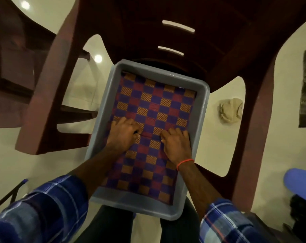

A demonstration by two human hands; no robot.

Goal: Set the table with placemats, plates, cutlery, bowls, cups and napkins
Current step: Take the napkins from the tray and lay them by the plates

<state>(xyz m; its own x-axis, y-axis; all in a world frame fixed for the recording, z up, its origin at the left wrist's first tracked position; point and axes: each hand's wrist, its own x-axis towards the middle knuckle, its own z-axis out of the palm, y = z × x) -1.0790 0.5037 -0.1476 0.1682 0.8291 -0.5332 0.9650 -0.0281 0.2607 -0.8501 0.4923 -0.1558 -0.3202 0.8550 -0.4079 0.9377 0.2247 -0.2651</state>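
Early stage. The placemat (154,102) lies inside the grey tray (105,120) on a brown chair (218,50). Left hand (124,135) and right hand (176,144), fingers curled, both pinch its weave. No table in view; judged 0 of 6 item types laid yet.

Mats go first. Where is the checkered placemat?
Head view, centre: the checkered placemat lies in the grey tray by the brown chair, left hand and right hand gripping it.
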